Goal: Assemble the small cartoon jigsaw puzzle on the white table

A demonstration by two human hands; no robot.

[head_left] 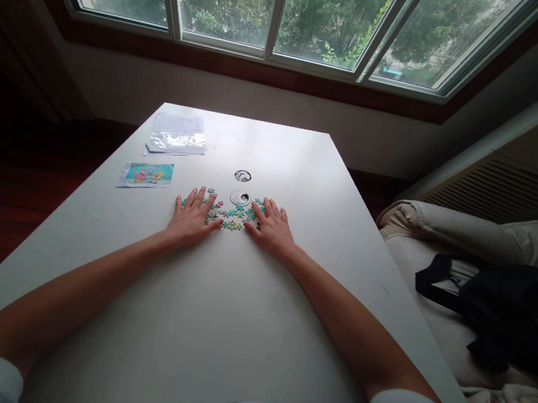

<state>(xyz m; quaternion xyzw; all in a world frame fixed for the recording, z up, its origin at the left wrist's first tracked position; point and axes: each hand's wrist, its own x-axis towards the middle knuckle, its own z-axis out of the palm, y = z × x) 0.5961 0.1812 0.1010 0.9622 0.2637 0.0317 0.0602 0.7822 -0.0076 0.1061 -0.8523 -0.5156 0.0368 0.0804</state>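
Small jigsaw puzzle pieces (236,212) in green, yellow and pink lie spread on the white table between my two hands. My left hand (191,218) rests palm down on the left side of the pieces, fingers stretched and apart, covering some of them. On the right side, my right hand (271,226) lies flat with spread fingers, its fingertips touching the pieces. Just behind the pieces is a round metal grommet (240,198) set in the tabletop. A picture card (147,175) with colourful cartoon figures lies to the left, beyond my left hand.
Papers in a clear plastic sleeve (178,135) lie at the table's far left. A second round opening (242,175) is in the white table (208,340). To the right stands a beige sofa (487,227) with a dark bag or cloth (519,320). Windows (277,11) are ahead.
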